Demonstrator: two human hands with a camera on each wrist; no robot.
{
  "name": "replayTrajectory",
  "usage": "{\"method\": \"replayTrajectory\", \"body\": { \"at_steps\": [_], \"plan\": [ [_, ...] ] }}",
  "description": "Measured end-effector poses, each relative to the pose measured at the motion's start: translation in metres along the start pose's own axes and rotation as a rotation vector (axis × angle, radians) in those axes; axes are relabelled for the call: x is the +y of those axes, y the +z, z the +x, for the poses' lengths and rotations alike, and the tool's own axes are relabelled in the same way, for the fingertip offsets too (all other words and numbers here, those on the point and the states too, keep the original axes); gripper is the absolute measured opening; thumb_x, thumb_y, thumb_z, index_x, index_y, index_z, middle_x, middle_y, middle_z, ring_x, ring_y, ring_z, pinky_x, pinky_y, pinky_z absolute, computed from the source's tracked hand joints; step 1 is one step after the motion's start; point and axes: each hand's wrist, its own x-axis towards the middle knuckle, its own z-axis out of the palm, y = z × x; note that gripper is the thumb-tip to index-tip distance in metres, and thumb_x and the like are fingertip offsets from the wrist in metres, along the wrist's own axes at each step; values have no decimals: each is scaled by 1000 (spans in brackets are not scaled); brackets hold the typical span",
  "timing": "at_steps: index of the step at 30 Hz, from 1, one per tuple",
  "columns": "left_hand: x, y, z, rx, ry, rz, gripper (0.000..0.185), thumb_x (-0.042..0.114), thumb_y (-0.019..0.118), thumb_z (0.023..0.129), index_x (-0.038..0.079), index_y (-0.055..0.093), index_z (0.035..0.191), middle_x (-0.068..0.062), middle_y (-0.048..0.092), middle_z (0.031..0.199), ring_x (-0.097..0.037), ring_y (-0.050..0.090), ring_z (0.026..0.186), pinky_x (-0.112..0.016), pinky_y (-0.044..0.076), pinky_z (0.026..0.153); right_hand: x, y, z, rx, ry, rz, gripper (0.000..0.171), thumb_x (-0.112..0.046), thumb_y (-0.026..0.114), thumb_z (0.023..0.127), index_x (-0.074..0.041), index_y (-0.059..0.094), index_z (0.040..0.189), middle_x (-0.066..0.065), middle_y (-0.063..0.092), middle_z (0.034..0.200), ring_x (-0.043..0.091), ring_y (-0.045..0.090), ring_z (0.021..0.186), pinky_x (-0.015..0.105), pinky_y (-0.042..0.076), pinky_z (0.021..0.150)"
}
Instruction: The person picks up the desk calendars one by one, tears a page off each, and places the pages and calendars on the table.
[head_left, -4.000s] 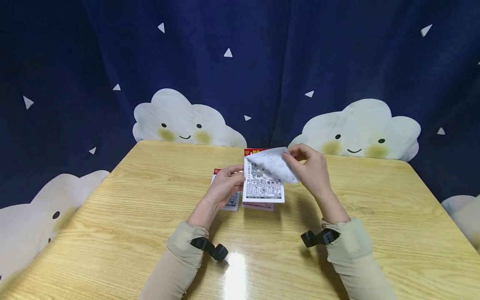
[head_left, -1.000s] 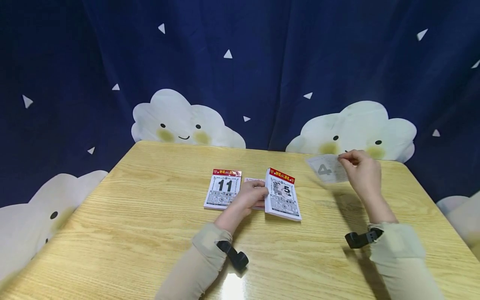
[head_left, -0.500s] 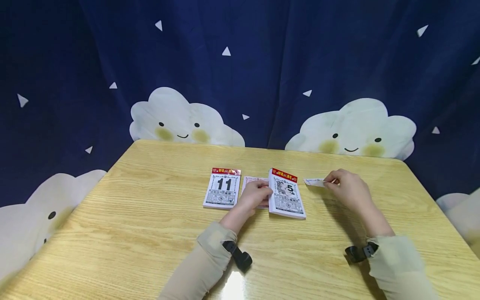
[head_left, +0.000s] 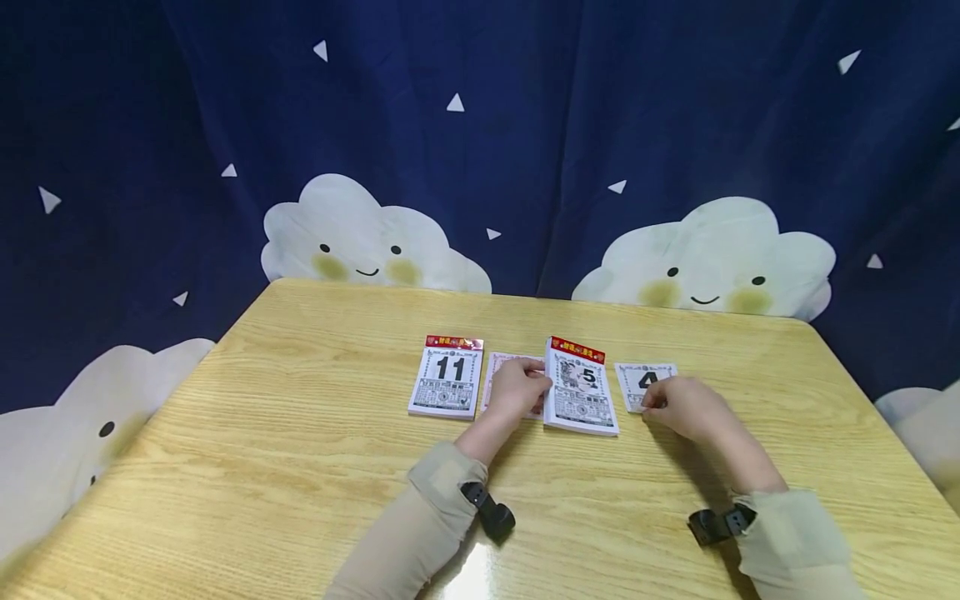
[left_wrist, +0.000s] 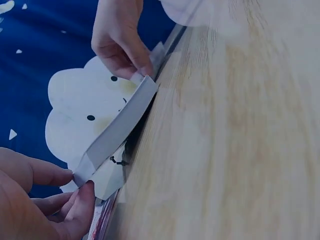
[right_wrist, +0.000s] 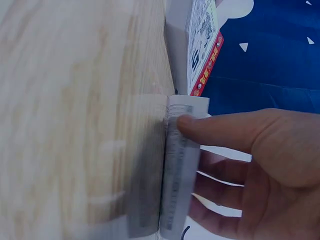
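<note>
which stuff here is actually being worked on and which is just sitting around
In use: calendar pad showing 5, held by the left hand; torn-off page 4, under the right hand.
Lying about: calendar pad showing 11; pink sheet.

Even overhead light, with glare on the table point(head_left: 468, 575) at the frame's lower centre. Both wrist views look soft, perhaps motion-blurred; head-view edges bend.

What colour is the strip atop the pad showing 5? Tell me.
Red with yellow print; the strip shows best in the head view.
</note>
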Motion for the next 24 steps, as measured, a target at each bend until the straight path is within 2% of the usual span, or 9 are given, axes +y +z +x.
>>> {"method": "replayTrajectory", "body": {
  "at_steps": [5,12,24],
  "plan": [
    [1,3,0,-10,9,33,34,0,59,74,-1,64,108,-6,65,80,-12,59,54,-23,51,49,0,1,-1,-61,-30,52,3,-14,69,73,-13,66,73,-5,61,69,11,44,62,27,37,57],
    [4,3,-3,-13,36,87,30,-1,58,76,-1,66,104,-9,67,83,-18,65,63,-18,49,49,1,-1,1,-125,-36,87,12,-14,72,70,-8,68,80,-1,64,77,12,47,67,28,39,60],
    [3,-4,-5,-70,59,153,28,2,58,78,-1,66,104,-10,68,84,-19,64,61,-16,45,47,-1,-3,3,-119,-19,70,5,-12,68,73,-10,68,78,0,65,77,13,48,67,28,40,60]
  ]
}}
